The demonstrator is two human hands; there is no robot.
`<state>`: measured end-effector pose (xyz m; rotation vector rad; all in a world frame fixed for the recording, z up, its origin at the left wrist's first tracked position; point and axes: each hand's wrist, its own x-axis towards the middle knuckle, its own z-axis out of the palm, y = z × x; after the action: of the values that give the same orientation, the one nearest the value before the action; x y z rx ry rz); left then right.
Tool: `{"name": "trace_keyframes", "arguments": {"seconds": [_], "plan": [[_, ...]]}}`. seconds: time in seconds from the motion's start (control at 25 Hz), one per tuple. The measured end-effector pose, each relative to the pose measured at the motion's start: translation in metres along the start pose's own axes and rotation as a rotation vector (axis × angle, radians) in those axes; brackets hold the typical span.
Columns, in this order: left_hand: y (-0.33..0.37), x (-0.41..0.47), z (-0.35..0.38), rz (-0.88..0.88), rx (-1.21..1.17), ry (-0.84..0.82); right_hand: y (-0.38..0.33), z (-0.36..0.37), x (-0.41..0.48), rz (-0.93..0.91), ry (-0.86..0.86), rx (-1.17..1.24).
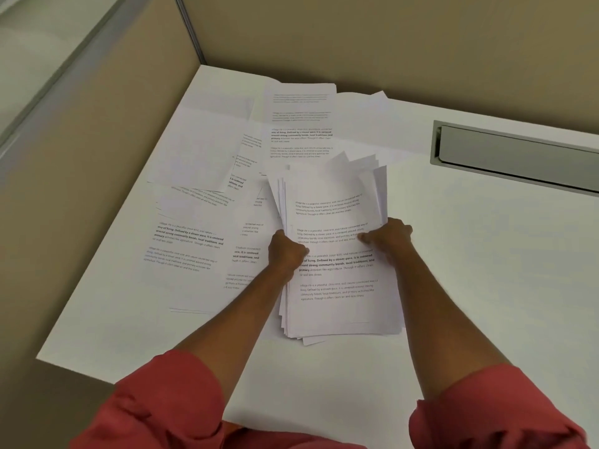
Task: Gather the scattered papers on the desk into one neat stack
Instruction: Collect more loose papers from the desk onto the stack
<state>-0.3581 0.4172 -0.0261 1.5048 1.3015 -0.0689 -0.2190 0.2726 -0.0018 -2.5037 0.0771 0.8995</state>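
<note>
two rolled-up coral-red sleeves (155,403) sit nearest, bare forearms reaching out from them over the plain white desk (486,286). between the arms lies the thick, uneven stack of printed white paper sheets (337,286), its near end resting on the desk, edges fanned out and not squared. the left hand (287,252) is curled closed around the stack's left edge, gripping it. the right hand (387,236) clamps the right edge, thumb pressed on the top page and fingers tucked behind, so the far end of the stack lifts and splays. left of the stack and beyond it, loose printed sheets (194,241) lie overlapping and flat on the desk, reaching toward the far corner. off to the right, well apart from the papers, a grey metal cable slot (518,157) is set into the desk. tan partition walls (389,43) close in the corner.
</note>
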Motion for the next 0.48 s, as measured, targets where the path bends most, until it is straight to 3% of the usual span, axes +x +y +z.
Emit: {"name": "trace_keyframes", "arguments": {"seconds": [0.12,0.32,0.48], "plan": [[0.000,-0.004,0.001,0.038,0.040,0.020,0.002,-0.002,-0.004,0.042,0.033,-0.127],[-0.006,-0.010,-0.002,0.080,0.046,0.011,0.010,0.003,-0.002,-0.095,-0.023,-0.164],[-0.013,-0.016,-0.005,0.131,0.060,-0.021,0.016,0.005,-0.020,-0.042,0.053,-0.354]]}}
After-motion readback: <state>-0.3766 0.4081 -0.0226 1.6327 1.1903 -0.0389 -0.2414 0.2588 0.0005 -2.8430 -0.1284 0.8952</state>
